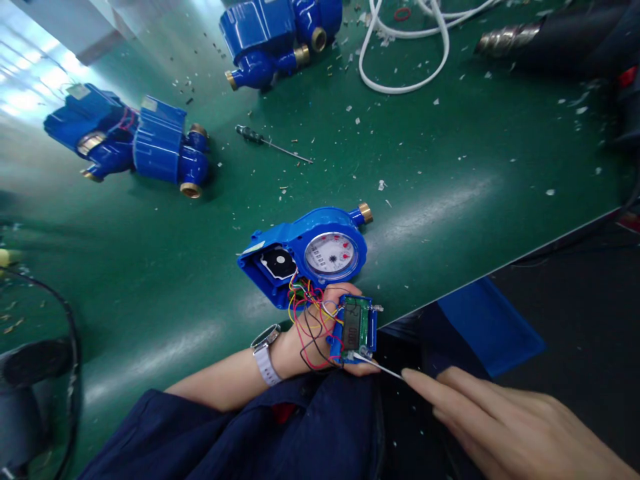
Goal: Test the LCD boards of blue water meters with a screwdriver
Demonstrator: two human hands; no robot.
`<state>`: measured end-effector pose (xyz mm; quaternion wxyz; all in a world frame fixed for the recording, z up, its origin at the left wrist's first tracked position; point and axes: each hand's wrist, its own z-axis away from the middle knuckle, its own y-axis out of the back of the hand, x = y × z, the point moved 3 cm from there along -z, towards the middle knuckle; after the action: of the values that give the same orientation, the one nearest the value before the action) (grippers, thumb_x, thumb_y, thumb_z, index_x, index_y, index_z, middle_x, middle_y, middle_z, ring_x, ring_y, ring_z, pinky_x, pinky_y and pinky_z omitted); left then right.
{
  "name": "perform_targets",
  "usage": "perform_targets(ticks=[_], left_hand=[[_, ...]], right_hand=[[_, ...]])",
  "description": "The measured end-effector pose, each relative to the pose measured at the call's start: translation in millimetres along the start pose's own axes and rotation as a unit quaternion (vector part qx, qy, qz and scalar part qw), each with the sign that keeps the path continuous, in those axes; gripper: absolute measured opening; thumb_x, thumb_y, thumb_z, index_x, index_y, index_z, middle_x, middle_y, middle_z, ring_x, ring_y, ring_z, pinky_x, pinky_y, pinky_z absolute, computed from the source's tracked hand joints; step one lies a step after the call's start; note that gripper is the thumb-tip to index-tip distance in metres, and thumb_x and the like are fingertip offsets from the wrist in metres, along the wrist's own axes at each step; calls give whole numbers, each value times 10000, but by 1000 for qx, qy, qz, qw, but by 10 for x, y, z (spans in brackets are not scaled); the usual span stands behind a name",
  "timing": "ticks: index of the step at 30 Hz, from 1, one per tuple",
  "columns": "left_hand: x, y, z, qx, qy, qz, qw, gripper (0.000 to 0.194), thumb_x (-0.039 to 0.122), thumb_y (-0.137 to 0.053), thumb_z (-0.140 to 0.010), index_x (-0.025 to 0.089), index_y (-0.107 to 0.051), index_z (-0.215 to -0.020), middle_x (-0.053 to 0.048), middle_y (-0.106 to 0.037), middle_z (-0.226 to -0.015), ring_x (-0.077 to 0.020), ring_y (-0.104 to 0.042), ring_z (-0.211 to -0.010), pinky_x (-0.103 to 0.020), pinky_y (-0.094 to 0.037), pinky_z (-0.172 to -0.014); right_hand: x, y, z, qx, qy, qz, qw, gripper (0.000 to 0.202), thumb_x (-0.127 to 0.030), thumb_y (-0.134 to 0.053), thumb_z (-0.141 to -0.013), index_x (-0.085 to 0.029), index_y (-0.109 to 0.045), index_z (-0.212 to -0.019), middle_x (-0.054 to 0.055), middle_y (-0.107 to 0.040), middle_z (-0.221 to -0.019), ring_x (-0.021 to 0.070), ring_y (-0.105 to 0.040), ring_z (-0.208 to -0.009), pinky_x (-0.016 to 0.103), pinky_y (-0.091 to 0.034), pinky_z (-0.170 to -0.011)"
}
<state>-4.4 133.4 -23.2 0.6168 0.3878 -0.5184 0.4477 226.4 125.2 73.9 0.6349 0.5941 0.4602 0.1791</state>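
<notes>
My left hand (345, 291) is closed around a small blue-framed display circuit board (353, 327), its screen facing up. Red, yellow, black and white wires (313, 320) run from this board into the open housing of a blue water meter (327, 217). The meter lies on the green table with its round dial upward. Between the fingertips of my right hand (500, 413) is a thin white stick (387, 371), which looks like a cotton swab. Its tip meets the lower edge of the board, near the screen's corner.
More blue water meters (160, 143) stand at the left, others (260, 33) at the back. A screwdriver (250, 135) lies mid-table. At the back right are a white cable (445, 40) and a heat gun (550, 40). Scraps litter the green table (450, 147). A blue bin (495, 327) sits below its edge.
</notes>
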Motion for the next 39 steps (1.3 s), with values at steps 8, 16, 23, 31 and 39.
perform_targets(ticks=[8,16,23,31,39], left_hand=[[-49,-19,13,30,65,94,993,614,709,-546,-847,209,-558,-1204,-78,-637,-942,-183,-606,-760,-288,-527,-631],[93,-97,-28,51,115,238,963,734,842,-527,-746,196,-582,-1090,-28,-587,-793,-138,-547,-639,-253,-481,-564],[72,-80,-16,40,108,197,974,618,751,-443,-873,199,-587,-1111,-31,-586,-796,-138,-550,-641,-246,-458,-562],[-6,-67,-3,31,99,179,978,753,850,-456,-779,205,-580,-1148,-32,-564,-823,-148,-542,-659,-262,-461,-570],[-44,-17,16,13,87,135,987,675,785,-427,-852,209,-576,-1170,-100,-634,-1030,-210,-622,-858,-314,-537,-689]], right_hand=[[-11,-166,-249,-121,28,-88,988,979,49,-359,-621,-212,-236,-1557,-30,-661,-797,122,-578,-482,239,-379,-444],[-28,-322,-235,-136,30,-114,984,911,60,-349,-699,-211,-193,-1555,-52,-594,-691,131,-567,-488,277,-325,-477],[-57,-288,-274,-96,67,-43,992,928,72,-340,-615,-134,-265,-1516,-18,-552,-678,153,-558,-468,314,-298,-443],[-64,-463,-162,-121,-14,-252,960,813,57,-304,-810,-250,-264,-1562,-8,-711,-874,136,-658,-586,226,-453,-529],[-48,-504,-198,-153,-93,-385,905,549,-100,-312,-994,-278,-413,-1503,1,-721,-950,120,-634,-622,187,-476,-573]])
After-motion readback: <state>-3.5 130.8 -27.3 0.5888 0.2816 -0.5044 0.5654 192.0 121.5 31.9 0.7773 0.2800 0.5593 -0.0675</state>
